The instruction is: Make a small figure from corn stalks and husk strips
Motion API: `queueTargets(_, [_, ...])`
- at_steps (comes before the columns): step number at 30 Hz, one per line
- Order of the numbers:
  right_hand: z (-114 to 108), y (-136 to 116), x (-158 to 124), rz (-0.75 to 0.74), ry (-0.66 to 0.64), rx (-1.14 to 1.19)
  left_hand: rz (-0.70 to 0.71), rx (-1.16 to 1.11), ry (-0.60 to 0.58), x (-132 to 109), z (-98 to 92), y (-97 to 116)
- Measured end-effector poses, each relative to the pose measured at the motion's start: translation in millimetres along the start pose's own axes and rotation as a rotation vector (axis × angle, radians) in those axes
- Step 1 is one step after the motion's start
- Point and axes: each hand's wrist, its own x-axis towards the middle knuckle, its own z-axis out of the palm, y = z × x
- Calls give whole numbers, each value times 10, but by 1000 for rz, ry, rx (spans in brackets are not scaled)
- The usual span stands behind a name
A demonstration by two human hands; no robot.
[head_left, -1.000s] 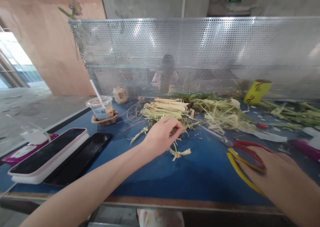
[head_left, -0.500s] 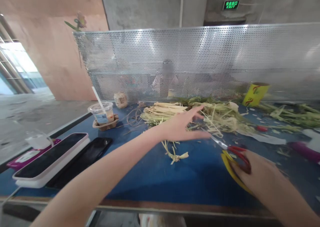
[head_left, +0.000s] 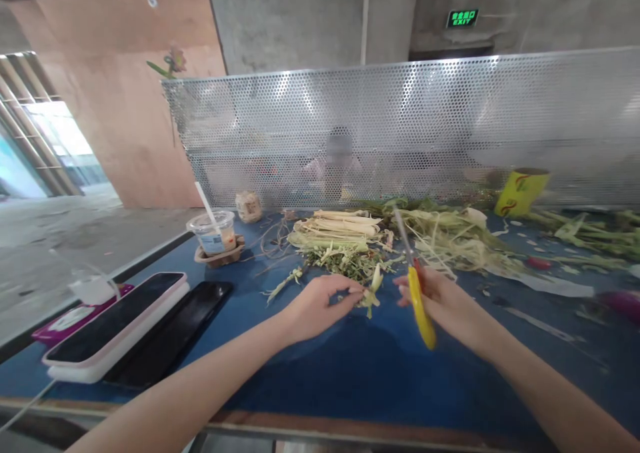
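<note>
My left hand (head_left: 325,303) is closed in a pinch on a knotted strip of pale dried husk (head_left: 373,292), just above the blue tabletop (head_left: 325,380). To its right my right hand (head_left: 440,300) grips scissors (head_left: 414,266) with red and yellow handles. Their blades point away from me and look closed. Beyond my left hand lies a bundle of pale stalks (head_left: 340,226), with small green cuttings (head_left: 345,260) in front of it. A thin plaited strand (head_left: 285,283) rests on the table left of these cuttings.
Loose green husks (head_left: 445,233) spread behind my right hand. At the left are a cup with a straw (head_left: 215,230) in a cardboard holder, a pink-edged phone (head_left: 120,313) and a black phone (head_left: 170,333). A perforated metal screen (head_left: 280,133) closes off the back, near a yellow roll (head_left: 523,190).
My left hand has come back toward me and taken up the knotted strip of husk from the table. My right hand has moved left and turned the scissors more upright.
</note>
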Motion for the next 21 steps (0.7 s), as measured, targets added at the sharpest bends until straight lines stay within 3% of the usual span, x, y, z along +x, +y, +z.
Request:
queueTargets(2, [109,-142,73,-7,-112,293,-127,-155,63,2,-1,-11])
queueTargets(5, [278,-301,219,-54,-138,441,-215,-294,106,-9,15,-51])
queueTargets(13, [452,-322,345,-78,-129,448,-346,-789,161,-10,75,-127])
queueTargets(21, [423,-375,256,-97,-53,395,-400,-940,210,-6,152,1])
